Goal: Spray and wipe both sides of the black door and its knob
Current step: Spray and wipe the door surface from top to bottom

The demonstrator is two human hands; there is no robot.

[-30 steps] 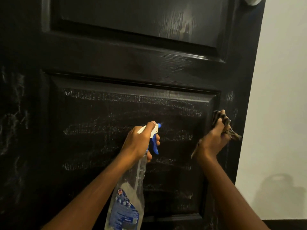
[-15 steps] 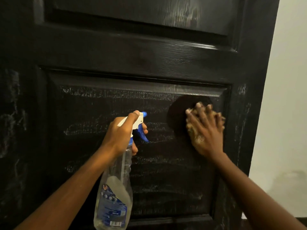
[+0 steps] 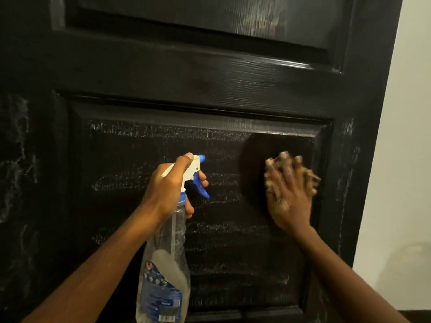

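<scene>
Nearest, two bare forearms rise from the bottom edge, one from 7 o'clock and one from 5 o'clock. Between them, at 6 o'clock, hangs the bottle (image 3: 163, 271), clear plastic with a blue label (image 3: 161, 299) low on its side and liquid filling part of it. The left hand (image 3: 168, 190) grips its neck just below frame centre: fingers curled round the white spray head, index finger lying over the top, fingertips showing beside the blue trigger (image 3: 200, 190). The blue nozzle (image 3: 202, 157) points at 1 o'clock toward the door (image 3: 210, 73).

At 3 o'clock from that hand, well apart from it, the right hand (image 3: 289, 199) lies flat, fingers straight and spread, pressing a tan cloth (image 3: 313, 179) against the door. The cloth peeks out past the fingertips and at both sides of the fingers; hand and cloth are blurred.

The black door fills most of the view. Hand and cloth sit at the upper right corner of its lower recessed panel (image 3: 233, 241). A dark, streak-free patch (image 3: 254, 159) lies at 10 o'clock from the right hand; elsewhere whitish horizontal streaks (image 3: 163, 134) run across the panel, and more white smears mark the door's frame at 9 o'clock and 3 o'clock. An upper panel (image 3: 186, 15) sits at 12 o'clock.

Farthest, a pale wall (image 3: 408, 159) shows past the door's right edge at 3 o'clock.
</scene>
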